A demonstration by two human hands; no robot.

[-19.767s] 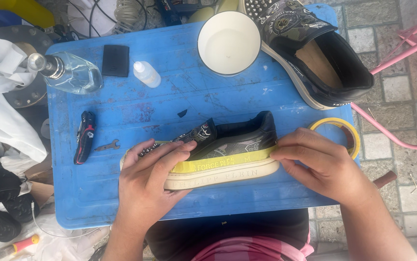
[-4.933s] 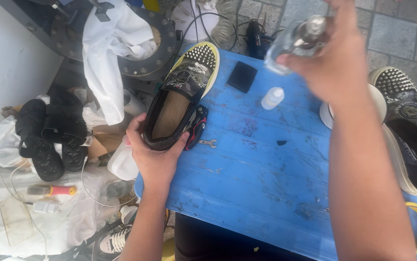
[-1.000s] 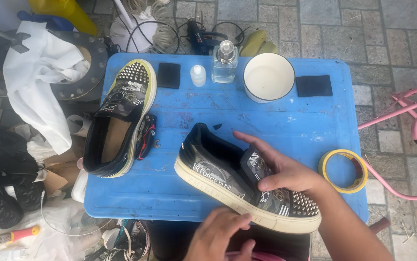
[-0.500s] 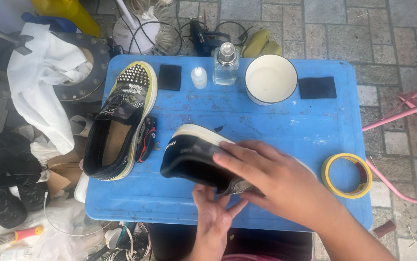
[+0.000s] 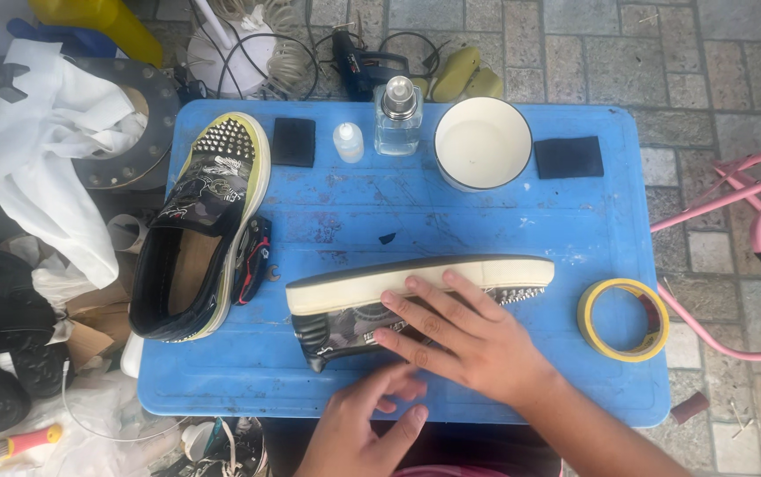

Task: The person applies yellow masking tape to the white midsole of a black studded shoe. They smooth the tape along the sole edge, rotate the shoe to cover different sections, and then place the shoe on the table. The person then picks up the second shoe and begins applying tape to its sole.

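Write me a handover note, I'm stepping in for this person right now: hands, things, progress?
Right hand: flat on the black studded slip-on shoe with cream sole, which lies on its side on the blue plastic table.
Left hand: open at the table's near edge, holding nothing.
Matching second shoe sits upright at the left.
Clear glass bottle, white bowl and yellow tape roll untouched.

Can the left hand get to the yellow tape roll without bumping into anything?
Probably not straight away. The left hand is at the near edge of the blue table, and the right hand, pressing on the tipped shoe, lies between it and the yellow tape roll.
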